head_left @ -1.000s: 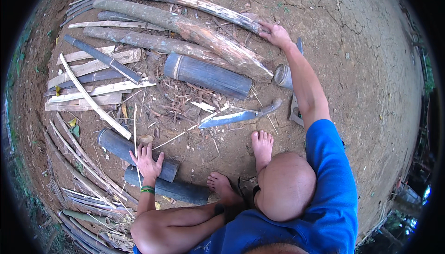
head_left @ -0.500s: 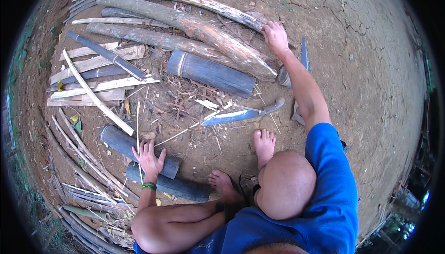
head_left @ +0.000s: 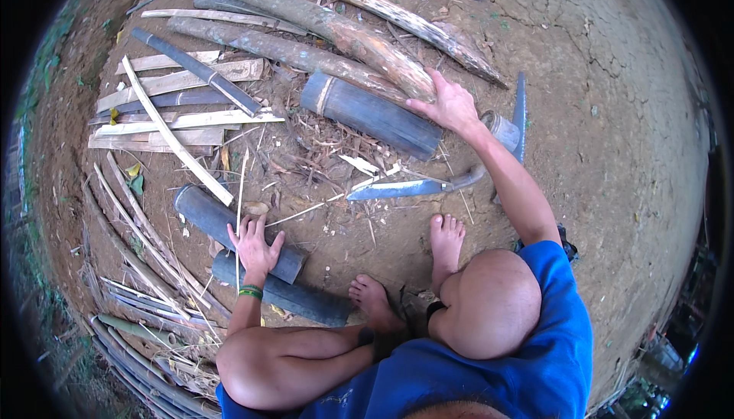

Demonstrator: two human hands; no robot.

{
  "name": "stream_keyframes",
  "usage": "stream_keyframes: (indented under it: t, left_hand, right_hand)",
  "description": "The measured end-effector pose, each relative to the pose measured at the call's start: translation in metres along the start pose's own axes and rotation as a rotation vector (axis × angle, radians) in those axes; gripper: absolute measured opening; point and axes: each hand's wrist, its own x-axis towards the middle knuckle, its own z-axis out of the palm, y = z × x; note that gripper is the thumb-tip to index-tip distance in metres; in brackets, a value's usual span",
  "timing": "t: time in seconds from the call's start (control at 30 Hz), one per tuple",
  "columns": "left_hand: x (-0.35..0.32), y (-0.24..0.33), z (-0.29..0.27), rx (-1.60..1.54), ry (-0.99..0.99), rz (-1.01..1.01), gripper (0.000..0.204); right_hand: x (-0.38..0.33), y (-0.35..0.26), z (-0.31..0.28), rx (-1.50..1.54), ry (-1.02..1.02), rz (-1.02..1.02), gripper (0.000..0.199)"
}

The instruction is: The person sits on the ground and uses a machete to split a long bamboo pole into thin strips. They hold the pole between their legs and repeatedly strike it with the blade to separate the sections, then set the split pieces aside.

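Observation:
My left hand (head_left: pixel 258 251), with a green band at its wrist, rests with spread fingers on a dark bamboo section (head_left: pixel 206 216). A thin pale bamboo strip (head_left: pixel 241 178) runs past its fingers. Beside that section, nearer my body, lies another dark bamboo piece (head_left: pixel 306 300). My right hand (head_left: pixel 451 105) grips the near end of a peeled, barky log (head_left: pixel 359 40), thumb on the near side; the log's tip is hidden beneath it. Just below this log lies a thick bamboo section (head_left: pixel 367 113). A machete (head_left: pixel 405 189) with a curved handle lies on the soil between my hands.
Beyond lie another log (head_left: pixel 397 15) and a barky pole (head_left: pixel 252 44). Split bamboo slats (head_left: pixel 183 82) are stacked at the left, with long strips (head_left: pixel 138 247) below them. By my right forearm are a short round block (head_left: pixel 501 130) and a blue-grey blade (head_left: pixel 521 117).
My right hand has left the end of the farthest log and come nearer, onto the end of the middle log. My left hand stays on the bamboo section. The whole view has shifted slightly.

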Motion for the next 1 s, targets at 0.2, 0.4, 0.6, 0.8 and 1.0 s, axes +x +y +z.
stream_keyframes:
  t: [0.2, 0.4, 0.6, 0.8, 1.0]
  left_hand:
    - [0.000, 0.001, -0.004, 0.011, -0.010, -0.008, 0.064]
    - [0.001, -0.001, 0.001, -0.027, 0.031, 0.005, 0.062]
    - [-0.001, 0.000, -0.003, -0.031, 0.040, 0.000, 0.061]
    - [-0.001, -0.002, 0.001, -0.009, 0.051, 0.014, 0.060]
    - [0.000, -0.001, -0.002, -0.009, 0.042, 0.010, 0.059]
  right_hand:
    - [0.037, 0.034, -0.015, -0.021, 0.164, -0.096, 0.077]
    - [0.060, 0.060, 0.003, -0.074, 0.321, -0.109, 0.056]
    - [0.033, 0.033, 0.035, 0.005, 0.125, -0.078, 0.028]
    - [0.049, 0.033, 0.041, -0.109, 0.036, -0.010, 0.053]
    - [0.064, 0.037, 0.041, -0.176, -0.129, -0.028, 0.058]
